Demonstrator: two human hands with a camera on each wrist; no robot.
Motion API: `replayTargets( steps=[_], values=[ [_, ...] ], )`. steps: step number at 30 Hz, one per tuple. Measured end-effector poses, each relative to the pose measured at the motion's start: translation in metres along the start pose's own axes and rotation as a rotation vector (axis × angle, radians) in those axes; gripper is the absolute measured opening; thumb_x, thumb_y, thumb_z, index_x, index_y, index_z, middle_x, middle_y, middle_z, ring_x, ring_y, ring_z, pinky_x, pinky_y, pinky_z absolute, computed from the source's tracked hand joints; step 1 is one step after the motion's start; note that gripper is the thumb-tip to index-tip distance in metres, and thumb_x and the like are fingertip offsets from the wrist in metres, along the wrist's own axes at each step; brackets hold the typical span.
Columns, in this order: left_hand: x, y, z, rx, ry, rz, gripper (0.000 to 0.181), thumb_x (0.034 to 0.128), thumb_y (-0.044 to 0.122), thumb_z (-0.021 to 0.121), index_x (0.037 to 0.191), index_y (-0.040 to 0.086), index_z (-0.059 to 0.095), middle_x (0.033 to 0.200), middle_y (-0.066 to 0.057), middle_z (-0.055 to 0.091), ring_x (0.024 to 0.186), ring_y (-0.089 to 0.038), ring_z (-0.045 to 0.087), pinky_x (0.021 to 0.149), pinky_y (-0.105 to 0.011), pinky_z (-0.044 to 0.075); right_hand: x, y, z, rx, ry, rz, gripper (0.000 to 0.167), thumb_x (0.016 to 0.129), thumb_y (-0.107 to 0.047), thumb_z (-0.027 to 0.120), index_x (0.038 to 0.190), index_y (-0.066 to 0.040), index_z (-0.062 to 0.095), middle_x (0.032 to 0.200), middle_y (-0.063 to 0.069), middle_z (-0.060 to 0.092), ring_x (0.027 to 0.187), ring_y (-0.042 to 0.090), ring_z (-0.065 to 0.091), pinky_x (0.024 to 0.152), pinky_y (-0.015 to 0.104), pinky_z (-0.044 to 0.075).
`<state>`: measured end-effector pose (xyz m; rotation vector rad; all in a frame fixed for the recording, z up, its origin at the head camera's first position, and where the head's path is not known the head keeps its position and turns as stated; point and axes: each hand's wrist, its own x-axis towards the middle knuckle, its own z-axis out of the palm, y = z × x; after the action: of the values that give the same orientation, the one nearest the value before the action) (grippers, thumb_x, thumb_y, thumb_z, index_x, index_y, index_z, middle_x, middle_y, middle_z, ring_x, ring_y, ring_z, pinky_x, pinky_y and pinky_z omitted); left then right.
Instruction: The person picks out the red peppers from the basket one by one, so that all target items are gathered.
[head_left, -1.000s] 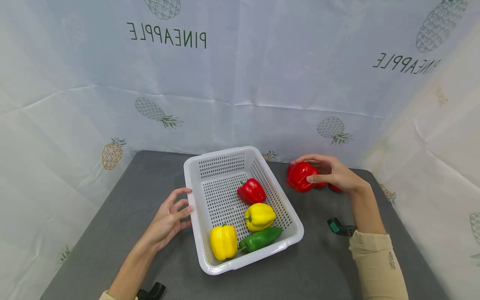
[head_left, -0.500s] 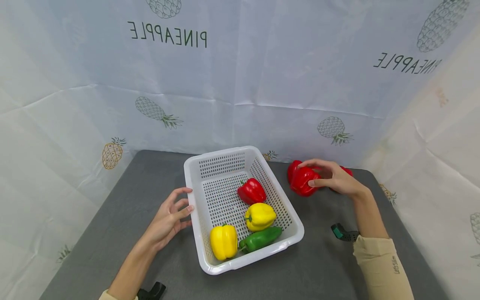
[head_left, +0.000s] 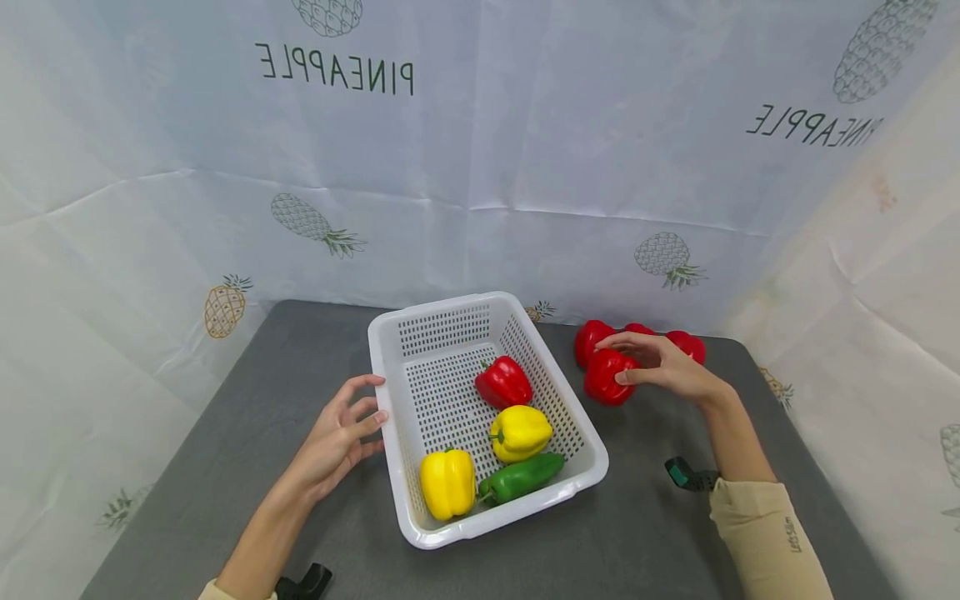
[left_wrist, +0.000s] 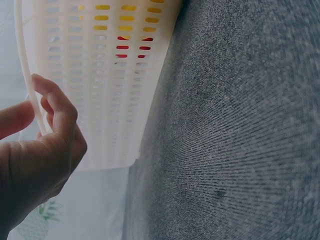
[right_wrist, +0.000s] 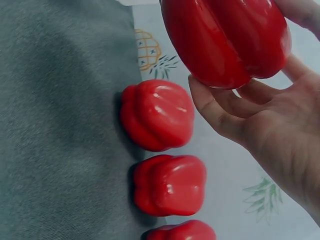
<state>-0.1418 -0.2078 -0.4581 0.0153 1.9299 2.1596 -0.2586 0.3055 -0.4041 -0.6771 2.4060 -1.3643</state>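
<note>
My right hand grips a red bell pepper between thumb and fingers; the right wrist view shows this held pepper lifted off the table. At the left, my left hand pinches the rim of a white plastic basket, and the left wrist view shows thumb and fingers on either side of that rim. Inside the basket lie a red bell pepper, a yellow bell pepper, a second yellow bell pepper and a long green pepper.
Behind the right hand, more red bell peppers stand in a row along the table's back edge. The grey table meets a hanging white pineapple-print cloth. Black straps sit at the wrists.
The right hand has drawn the red bell pepper toward me and slightly right, away from the row, uncovering the peppers behind. The left hand and basket have stayed put.
</note>
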Motion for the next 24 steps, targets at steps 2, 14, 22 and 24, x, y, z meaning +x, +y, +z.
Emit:
replayTargets(
  steps=[2, 14, 22, 24],
  values=[
    [0.000, 0.000, 0.000, 0.000, 0.001, 0.000, 0.063, 0.1055, 0.008, 0.068, 0.157, 0.017, 0.032, 0.143, -0.020, 0.057, 0.121, -0.027, 0.065, 0.092, -0.037, 0.064, 0.001, 0.003, 0.001, -0.007, -0.002, 0.009, 0.067, 0.086, -0.015, 0.085, 0.147, -0.009, 0.059, 0.147, 0.015, 0.059, 0.130, 0.021, 0.057, 0.088, 0.039, 0.068],
    [0.000, 0.000, 0.000, -0.003, -0.001, 0.000, 0.063, 0.1055, 0.009, 0.068, 0.156, 0.018, 0.032, 0.143, -0.018, 0.058, 0.119, -0.025, 0.066, 0.092, -0.037, 0.064, 0.004, 0.020, 0.006, -0.018, -0.019, 0.063, 0.069, 0.085, -0.018, 0.087, 0.148, -0.011, 0.061, 0.152, 0.023, 0.058, 0.135, 0.036, 0.052, 0.089, 0.036, 0.067],
    [0.000, -0.001, 0.000, -0.002, 0.005, -0.001, 0.063, 0.1056, 0.008, 0.068, 0.156, 0.018, 0.032, 0.143, -0.018, 0.058, 0.120, -0.025, 0.066, 0.092, -0.037, 0.064, 0.005, 0.025, 0.009, -0.029, -0.037, 0.082, 0.069, 0.085, -0.020, 0.087, 0.148, -0.012, 0.060, 0.151, 0.023, 0.058, 0.136, 0.041, 0.051, 0.090, 0.035, 0.066],
    [0.000, -0.001, 0.000, 0.000, 0.004, 0.000, 0.062, 0.1056, 0.008, 0.068, 0.156, 0.018, 0.033, 0.142, -0.018, 0.058, 0.119, -0.024, 0.067, 0.092, -0.037, 0.064, 0.005, 0.027, 0.010, -0.034, -0.039, 0.086, 0.069, 0.085, -0.020, 0.087, 0.148, -0.012, 0.061, 0.152, 0.023, 0.058, 0.137, 0.041, 0.052, 0.090, 0.034, 0.066]
  ],
)
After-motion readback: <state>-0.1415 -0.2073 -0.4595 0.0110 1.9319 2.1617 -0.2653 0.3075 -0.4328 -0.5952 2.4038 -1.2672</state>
